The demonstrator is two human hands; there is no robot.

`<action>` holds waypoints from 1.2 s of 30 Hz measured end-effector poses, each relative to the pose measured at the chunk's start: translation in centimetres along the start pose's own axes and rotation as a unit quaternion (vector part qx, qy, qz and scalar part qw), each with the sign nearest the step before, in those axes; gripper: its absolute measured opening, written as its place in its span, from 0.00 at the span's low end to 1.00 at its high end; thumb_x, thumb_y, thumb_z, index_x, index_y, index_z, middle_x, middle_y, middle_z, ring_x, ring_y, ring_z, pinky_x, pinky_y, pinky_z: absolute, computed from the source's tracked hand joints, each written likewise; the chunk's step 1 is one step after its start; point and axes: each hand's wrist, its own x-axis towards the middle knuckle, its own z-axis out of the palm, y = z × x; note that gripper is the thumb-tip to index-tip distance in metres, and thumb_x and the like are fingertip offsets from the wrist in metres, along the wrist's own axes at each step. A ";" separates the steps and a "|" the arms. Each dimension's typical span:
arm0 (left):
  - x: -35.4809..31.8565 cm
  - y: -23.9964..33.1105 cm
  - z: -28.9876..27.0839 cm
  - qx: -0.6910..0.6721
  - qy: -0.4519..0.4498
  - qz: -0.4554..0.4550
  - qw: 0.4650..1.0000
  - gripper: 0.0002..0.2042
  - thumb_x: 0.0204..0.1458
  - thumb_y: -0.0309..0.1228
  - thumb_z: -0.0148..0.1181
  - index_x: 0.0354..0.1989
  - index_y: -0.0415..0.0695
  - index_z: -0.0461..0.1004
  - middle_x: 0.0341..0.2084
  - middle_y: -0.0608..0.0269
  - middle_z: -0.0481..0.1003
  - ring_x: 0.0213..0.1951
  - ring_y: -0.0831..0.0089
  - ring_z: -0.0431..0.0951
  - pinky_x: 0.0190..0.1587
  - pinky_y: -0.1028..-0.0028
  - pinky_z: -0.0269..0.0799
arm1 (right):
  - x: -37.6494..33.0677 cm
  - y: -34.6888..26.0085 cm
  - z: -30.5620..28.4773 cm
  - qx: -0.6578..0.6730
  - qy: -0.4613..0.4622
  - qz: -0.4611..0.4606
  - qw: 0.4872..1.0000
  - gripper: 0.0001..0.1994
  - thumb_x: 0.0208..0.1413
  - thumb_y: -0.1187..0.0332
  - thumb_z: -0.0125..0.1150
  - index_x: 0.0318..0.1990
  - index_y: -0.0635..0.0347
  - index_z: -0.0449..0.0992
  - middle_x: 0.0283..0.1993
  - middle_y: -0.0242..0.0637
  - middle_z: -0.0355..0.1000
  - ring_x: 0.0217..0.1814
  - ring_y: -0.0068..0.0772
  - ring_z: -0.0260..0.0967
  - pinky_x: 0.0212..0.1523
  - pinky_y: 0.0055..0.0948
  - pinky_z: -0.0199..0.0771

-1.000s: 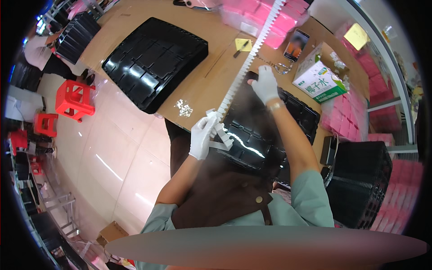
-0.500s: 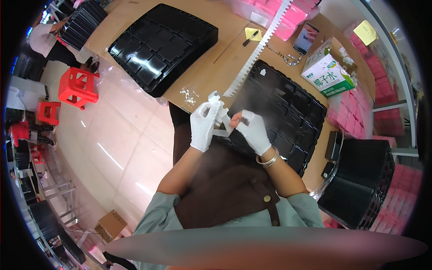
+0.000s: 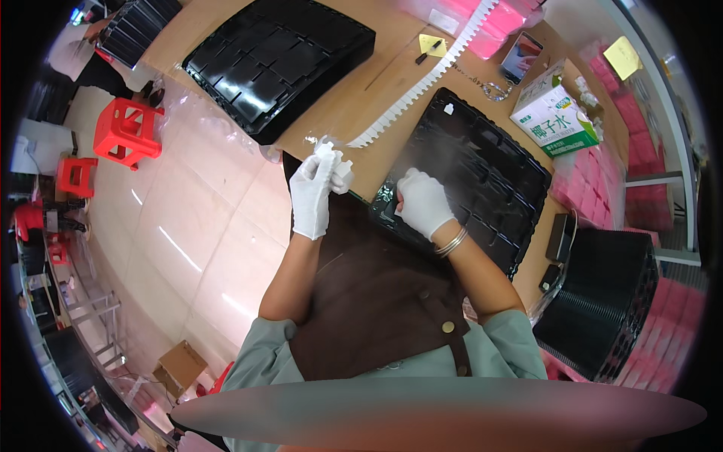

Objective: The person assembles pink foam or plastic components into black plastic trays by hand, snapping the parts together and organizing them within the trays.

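My left hand (image 3: 312, 197), in a white glove, is closed on a small piece of white notched strip (image 3: 338, 160) near the table's front edge. My right hand (image 3: 425, 202), gloved in white with some fingertips bare, is curled over the near left part of a black plastic tray (image 3: 493, 188). What its fingers hold, if anything, is hidden. A small white tab (image 3: 449, 109) lies on the tray's far left corner. A long white toothed strip (image 3: 425, 79) runs across the table beyond my hands.
Another black tray stack (image 3: 282, 64) lies at the far left. A phone (image 3: 521, 57), a carton (image 3: 553, 113), a marker (image 3: 429, 52) on yellow paper and pink packages (image 3: 493, 30) are at the back right. More black trays (image 3: 599, 301) stand right; red stools (image 3: 128, 132) left.
My hands have drawn apart. The left has moved left with the white strip piece; the right has let go of that piece and shifted slightly up and right onto the tray.
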 end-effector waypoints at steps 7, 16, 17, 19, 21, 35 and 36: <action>-0.5 -0.4 0.3 -0.033 -0.057 -0.015 0.998 0.12 0.60 0.35 0.54 0.39 0.37 0.74 0.23 0.68 0.73 0.20 0.84 0.67 0.23 0.83 0.60 | -0.6 -0.2 -0.2 0.134 0.045 0.042 0.989 0.18 0.40 0.69 0.70 0.41 0.60 0.72 0.36 0.40 0.69 0.36 0.38 0.72 0.38 0.35 0.72; -1.1 2.4 1.4 -0.223 -0.034 -0.104 0.969 0.09 0.60 0.31 0.53 0.41 0.38 0.74 0.27 0.67 0.74 0.21 0.84 0.68 0.21 0.85 0.59 | 1.7 -2.2 -0.2 0.656 -0.060 -0.063 0.750 0.09 0.53 0.70 0.62 0.40 0.65 0.74 0.39 0.31 0.72 0.40 0.19 0.65 0.42 0.21 0.67; -1.0 2.3 1.1 -0.221 -0.033 -0.102 0.970 0.09 0.60 0.31 0.53 0.41 0.38 0.74 0.27 0.67 0.74 0.21 0.84 0.68 0.21 0.85 0.59 | 1.6 -2.1 -0.3 0.667 -0.065 -0.056 0.740 0.09 0.54 0.70 0.62 0.40 0.65 0.74 0.39 0.31 0.72 0.39 0.19 0.66 0.41 0.21 0.67; -0.8 1.7 0.1 -0.234 -0.072 -0.094 0.965 0.08 0.60 0.30 0.53 0.41 0.39 0.74 0.29 0.67 0.75 0.24 0.84 0.70 0.22 0.85 0.60 | 1.2 -2.3 -0.7 0.678 -0.071 -0.051 0.730 0.09 0.54 0.70 0.62 0.39 0.66 0.75 0.38 0.30 0.72 0.39 0.19 0.66 0.41 0.21 0.68; -0.9 1.3 0.1 -0.235 -0.078 -0.091 0.965 0.08 0.60 0.30 0.53 0.41 0.39 0.74 0.29 0.67 0.75 0.25 0.84 0.70 0.23 0.85 0.61 | 0.7 -2.4 -1.4 0.682 -0.055 -0.032 0.729 0.08 0.53 0.71 0.64 0.38 0.66 0.75 0.37 0.30 0.73 0.37 0.19 0.68 0.39 0.21 0.69; -0.6 -0.5 2.0 -0.198 -0.050 -0.030 0.978 0.10 0.63 0.32 0.50 0.48 0.41 0.69 0.32 0.67 0.71 0.26 0.87 0.66 0.26 0.87 0.61 | -3.4 1.8 -1.9 0.566 0.266 0.041 0.779 0.04 0.45 0.80 0.63 0.29 0.64 0.75 0.33 0.32 0.71 0.36 0.23 0.69 0.41 0.23 0.69; -0.6 0.0 2.2 -0.173 -0.001 -0.011 0.985 0.09 0.63 0.33 0.50 0.46 0.42 0.69 0.31 0.68 0.70 0.26 0.87 0.65 0.25 0.87 0.60 | -4.2 4.1 -2.9 0.539 0.286 0.054 0.791 0.04 0.45 0.80 0.62 0.29 0.63 0.76 0.32 0.32 0.72 0.36 0.23 0.69 0.41 0.23 0.70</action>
